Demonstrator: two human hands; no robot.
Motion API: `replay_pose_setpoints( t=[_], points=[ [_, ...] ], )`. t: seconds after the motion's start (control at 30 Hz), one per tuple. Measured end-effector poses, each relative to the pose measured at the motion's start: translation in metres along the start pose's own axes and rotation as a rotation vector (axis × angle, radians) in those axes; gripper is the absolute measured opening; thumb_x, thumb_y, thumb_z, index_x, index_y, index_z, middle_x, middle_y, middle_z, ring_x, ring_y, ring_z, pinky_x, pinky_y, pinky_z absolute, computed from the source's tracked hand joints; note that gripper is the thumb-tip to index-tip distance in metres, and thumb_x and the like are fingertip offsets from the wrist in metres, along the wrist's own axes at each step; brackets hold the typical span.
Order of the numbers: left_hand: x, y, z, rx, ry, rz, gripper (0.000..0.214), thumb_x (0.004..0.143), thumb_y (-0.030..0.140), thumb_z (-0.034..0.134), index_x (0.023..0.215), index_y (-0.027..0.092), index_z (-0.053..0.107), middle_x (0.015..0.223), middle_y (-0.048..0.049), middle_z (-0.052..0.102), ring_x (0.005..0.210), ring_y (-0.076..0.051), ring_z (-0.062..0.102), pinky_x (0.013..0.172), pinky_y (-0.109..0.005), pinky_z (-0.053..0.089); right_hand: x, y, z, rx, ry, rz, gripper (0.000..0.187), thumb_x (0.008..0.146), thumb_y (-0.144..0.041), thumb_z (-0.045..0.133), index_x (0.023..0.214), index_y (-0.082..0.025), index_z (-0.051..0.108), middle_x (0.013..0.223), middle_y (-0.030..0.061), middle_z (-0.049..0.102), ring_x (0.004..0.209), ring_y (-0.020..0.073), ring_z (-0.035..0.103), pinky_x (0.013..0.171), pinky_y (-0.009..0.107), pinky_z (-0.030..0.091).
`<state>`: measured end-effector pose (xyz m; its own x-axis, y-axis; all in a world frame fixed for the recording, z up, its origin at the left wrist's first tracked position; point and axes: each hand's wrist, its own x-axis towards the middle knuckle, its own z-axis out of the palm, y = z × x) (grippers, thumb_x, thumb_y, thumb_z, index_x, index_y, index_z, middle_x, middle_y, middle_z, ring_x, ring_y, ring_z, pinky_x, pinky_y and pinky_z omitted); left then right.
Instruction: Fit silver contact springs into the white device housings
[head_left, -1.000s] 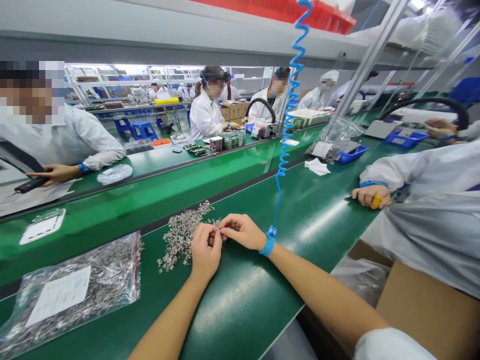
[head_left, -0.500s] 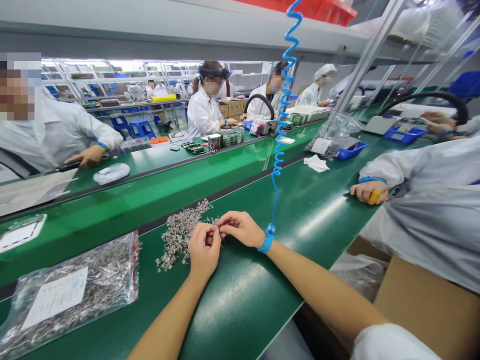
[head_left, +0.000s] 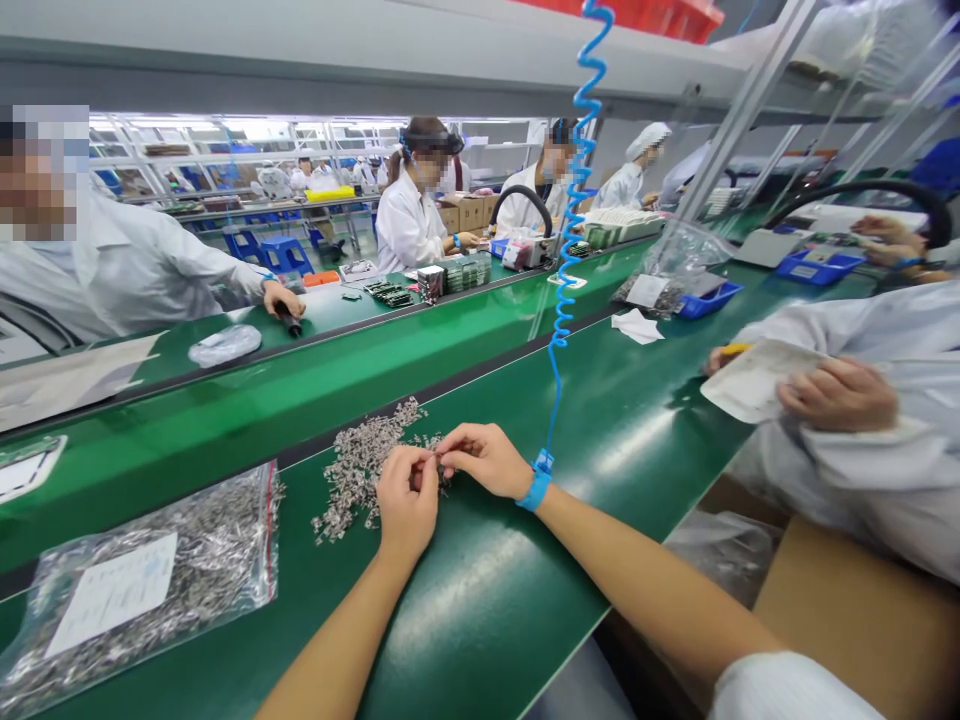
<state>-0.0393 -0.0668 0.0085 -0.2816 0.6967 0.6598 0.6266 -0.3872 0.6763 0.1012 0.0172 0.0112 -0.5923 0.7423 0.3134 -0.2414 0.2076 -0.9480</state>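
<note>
Over the green bench, my left hand (head_left: 406,495) and my right hand (head_left: 484,460) meet with thumbs and fingertips pinched together. What sits between the fingertips is too small and covered to name. Just behind and left of them spreads a loose pile of small silvery metal parts (head_left: 360,465), partly hidden by the hands. A blue wrist strap (head_left: 536,485) with a coiled blue cord (head_left: 574,220) is on my right wrist. Further left lies a clear zip bag (head_left: 217,560) full of similar metal parts, with a white label (head_left: 112,593) on it.
A green conveyor belt (head_left: 330,355) runs behind the bench (head_left: 480,590). To the right a co-worker's hand (head_left: 840,392) holds a whitish flat piece (head_left: 761,382). A blue tray (head_left: 709,300), a white paper (head_left: 636,326) and a bag of parts (head_left: 649,290) lie further back. Co-workers sit across the belt.
My hands stay almost in place. The co-worker at right now holds up a whitish flat piece. The person at far left has reached further right, a dark tool in hand. The board on the belt slid left.
</note>
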Motion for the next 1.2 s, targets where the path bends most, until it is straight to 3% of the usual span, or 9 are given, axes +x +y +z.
replay_pose_setpoints(
  t=[0.27, 0.93, 1.2],
  points=[
    [-0.001, -0.003, 0.0, 0.073, -0.005, 0.04, 0.011, 0.094, 0.018, 0.056, 0.086, 0.019, 0.062, 0.08, 0.0, 0.06, 0.074, -0.012, 0.056, 0.067, -0.025, 0.044, -0.002, -0.005, 0.001, -0.159, 0.007, -0.055, 0.01, 0.082, -0.025, 0.071, 0.087, -0.017, 0.073, 0.074, 0.0016, 0.071, 0.064, 0.0144, 0.068, 0.066, 0.028, 0.057],
    [-0.001, -0.008, 0.002, 0.109, -0.031, 0.052, 0.01, 0.095, 0.018, 0.056, 0.087, 0.02, 0.062, 0.083, 0.0003, 0.061, 0.078, -0.014, 0.057, 0.072, -0.027, 0.044, 0.001, -0.006, -0.003, -0.116, -0.004, 0.011, 0.014, 0.079, -0.027, 0.074, 0.087, -0.016, 0.075, 0.073, 0.002, 0.073, 0.065, 0.0159, 0.069, 0.067, 0.029, 0.058],
    [-0.01, 0.008, -0.001, 0.129, -0.025, 0.03, 0.012, 0.093, 0.015, 0.056, 0.083, 0.019, 0.061, 0.079, 0.0006, 0.061, 0.074, -0.014, 0.054, 0.072, -0.029, 0.039, -0.008, -0.015, -0.001, -0.291, -0.041, 0.011, 0.019, 0.085, -0.036, 0.071, 0.091, -0.018, 0.073, 0.085, 0.0054, 0.075, 0.075, 0.0191, 0.071, 0.072, 0.031, 0.058]
  ],
)
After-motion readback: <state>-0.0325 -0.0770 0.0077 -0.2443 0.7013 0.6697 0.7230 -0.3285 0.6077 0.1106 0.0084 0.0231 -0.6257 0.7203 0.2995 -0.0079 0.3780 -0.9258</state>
